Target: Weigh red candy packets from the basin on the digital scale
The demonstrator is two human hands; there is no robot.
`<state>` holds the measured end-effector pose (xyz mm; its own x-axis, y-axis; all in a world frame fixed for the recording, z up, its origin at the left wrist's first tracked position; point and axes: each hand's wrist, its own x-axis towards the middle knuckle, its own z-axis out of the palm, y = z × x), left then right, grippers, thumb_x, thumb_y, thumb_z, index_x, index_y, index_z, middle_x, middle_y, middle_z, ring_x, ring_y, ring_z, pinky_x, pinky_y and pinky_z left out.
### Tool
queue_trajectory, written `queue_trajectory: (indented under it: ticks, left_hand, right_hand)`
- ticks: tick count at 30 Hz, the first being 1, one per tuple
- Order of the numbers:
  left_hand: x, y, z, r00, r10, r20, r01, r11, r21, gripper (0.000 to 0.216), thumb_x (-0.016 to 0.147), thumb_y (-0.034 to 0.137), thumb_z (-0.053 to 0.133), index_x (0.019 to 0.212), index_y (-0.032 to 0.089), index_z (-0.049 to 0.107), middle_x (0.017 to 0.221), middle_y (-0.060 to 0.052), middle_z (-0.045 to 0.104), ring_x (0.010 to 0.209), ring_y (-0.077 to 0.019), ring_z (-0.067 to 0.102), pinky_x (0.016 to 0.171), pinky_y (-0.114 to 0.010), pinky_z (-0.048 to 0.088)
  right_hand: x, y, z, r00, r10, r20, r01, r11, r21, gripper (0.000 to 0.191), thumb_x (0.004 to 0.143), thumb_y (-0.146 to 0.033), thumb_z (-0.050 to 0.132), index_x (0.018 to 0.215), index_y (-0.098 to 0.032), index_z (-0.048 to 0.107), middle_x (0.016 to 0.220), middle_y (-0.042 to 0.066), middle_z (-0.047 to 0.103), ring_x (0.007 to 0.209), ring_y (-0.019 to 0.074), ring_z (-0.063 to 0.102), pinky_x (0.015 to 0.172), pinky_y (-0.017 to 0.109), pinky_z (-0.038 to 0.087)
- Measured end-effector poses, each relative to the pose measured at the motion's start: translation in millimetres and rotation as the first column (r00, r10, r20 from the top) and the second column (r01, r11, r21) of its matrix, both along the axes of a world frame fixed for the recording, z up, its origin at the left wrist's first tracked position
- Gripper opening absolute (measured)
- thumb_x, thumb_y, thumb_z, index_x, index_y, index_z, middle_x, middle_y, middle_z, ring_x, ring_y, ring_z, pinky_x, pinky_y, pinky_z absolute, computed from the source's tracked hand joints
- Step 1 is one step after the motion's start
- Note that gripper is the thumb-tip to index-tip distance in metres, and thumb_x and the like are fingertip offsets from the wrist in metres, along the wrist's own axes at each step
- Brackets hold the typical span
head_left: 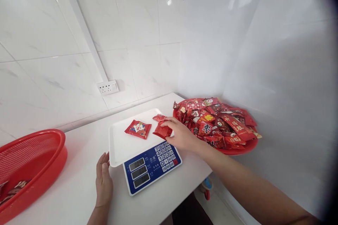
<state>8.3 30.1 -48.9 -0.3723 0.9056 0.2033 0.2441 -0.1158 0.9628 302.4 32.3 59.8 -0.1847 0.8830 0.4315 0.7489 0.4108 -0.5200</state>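
My right hand (181, 134) is closed on a red snack packet (162, 130) at the right side of the white weighing tray (124, 151). Another small red packet (159, 117) shows just behind it, partly covered. To the left, a red packet with a coloured print (138, 129) lies flat on the tray. The tray sits on a digital scale (153, 168) with a blue keypad panel and three number displays. Beside the tray's front left corner is my left hand (104, 179), fingers extended and holding nothing; whether it touches the rim I cannot tell.
A red basket (221, 152) heaped with red snack packets (211, 123) stands at the right against the wall. Another red mesh basket (56, 161) at the left has a few packets inside. A wall socket (107, 87) is behind the white table (79, 140).
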Motion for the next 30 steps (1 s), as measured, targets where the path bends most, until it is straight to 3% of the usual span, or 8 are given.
queue_trajectory:
  ticks: [5,9,11,14,19,24,27,30]
  left_hand:
    - [0,-1,3.6,0.998,0.01,0.063,-0.009,1.0,-0.021,0.052,0.085,0.056,0.033,0.127,0.026,0.043,0.131,-0.007,0.048,0.122,-0.0227,0.043,0.105,-0.042,0.03]
    - [0,-1,6.8,0.995,0.027,0.097,-0.024,0.999,-0.035,0.052,0.084,0.057,0.036,0.126,0.027,0.044,0.13,-0.007,0.049,0.119,-0.0239,0.046,0.104,-0.046,0.03]
    - [1,-1,7.0,0.995,0.043,0.087,-0.039,0.998,-0.046,0.052,0.083,0.058,0.037,0.125,0.027,0.045,0.13,-0.006,0.05,0.118,-0.0247,0.046,0.103,-0.047,0.031]
    - [1,0,6.8,0.996,0.06,0.069,-0.055,0.996,-0.072,0.054,0.082,0.059,0.036,0.125,0.027,0.045,0.13,-0.006,0.05,0.118,-0.0252,0.046,0.103,-0.047,0.031]
    - [2,2,6.2,0.997,0.066,0.027,-0.063,0.994,-0.085,0.057,0.082,0.06,0.036,0.126,0.026,0.045,0.133,-0.007,0.046,0.12,-0.0266,0.044,0.102,-0.048,0.032]
    - [1,3,5.2,0.997,0.077,-0.003,-0.076,0.993,-0.088,0.057,0.081,0.061,0.036,0.125,0.026,0.046,0.131,-0.007,0.048,0.118,-0.0274,0.045,0.102,-0.049,0.032]
    - [-2,3,4.4,0.997,0.076,-0.029,-0.079,0.994,-0.082,0.056,0.081,0.061,0.035,0.122,0.025,0.047,0.128,-0.007,0.05,0.116,-0.0267,0.047,0.101,-0.048,0.032]
    - [-4,1,4.6,0.997,0.068,-0.025,-0.07,0.994,-0.085,0.055,0.08,0.061,0.036,0.12,0.025,0.049,0.125,-0.007,0.052,0.107,-0.0248,0.052,0.098,-0.047,0.035]
  right_hand:
    - [30,-39,3.7,0.941,0.21,0.265,-0.214,0.977,-0.013,0.038,0.069,-0.004,0.048,0.101,-0.021,0.06,0.116,0.008,0.054,0.111,0.0216,0.047,0.097,0.04,0.038]
    - [45,-57,2.4,0.895,0.217,0.39,-0.241,0.97,0.014,0.042,0.072,-0.005,0.045,0.107,-0.024,0.059,0.116,0.008,0.052,0.11,0.0223,0.046,0.095,0.043,0.039]
    - [55,-57,6.5,0.913,0.113,0.393,-0.158,0.984,0.083,0.04,0.077,-0.01,0.044,0.111,-0.025,0.058,0.118,0.01,0.05,0.11,0.0232,0.047,0.094,0.043,0.04]
    - [82,-47,17.2,0.938,-0.17,0.302,0.114,0.974,0.195,0.039,0.08,-0.019,0.046,0.117,-0.026,0.056,0.125,0.009,0.045,0.116,0.0254,0.045,0.096,0.043,0.04]
    - [127,-18,27.6,0.82,-0.482,0.31,0.436,0.876,0.209,0.043,0.081,-0.029,0.047,0.123,-0.021,0.051,0.134,0.011,0.04,0.123,0.0295,0.039,0.1,0.046,0.034]
    - [98,8,30.7,0.799,-0.316,0.512,0.346,0.937,0.038,0.044,0.086,-0.046,0.041,0.118,-0.019,0.055,0.116,0.013,0.06,0.109,0.0284,0.052,0.094,0.045,0.036]
    - [68,24,29.2,0.764,-0.261,0.59,0.37,0.927,-0.068,0.053,0.084,-0.057,0.037,0.115,-0.017,0.054,0.095,0.014,0.067,0.093,0.0285,0.06,0.083,0.042,0.041]
    - [54,35,26.3,0.738,-0.235,0.632,0.411,0.9,-0.146,0.043,0.085,-0.048,0.042,0.108,-0.015,0.056,0.094,0.015,0.067,0.089,0.0288,0.062,0.071,0.036,0.045]
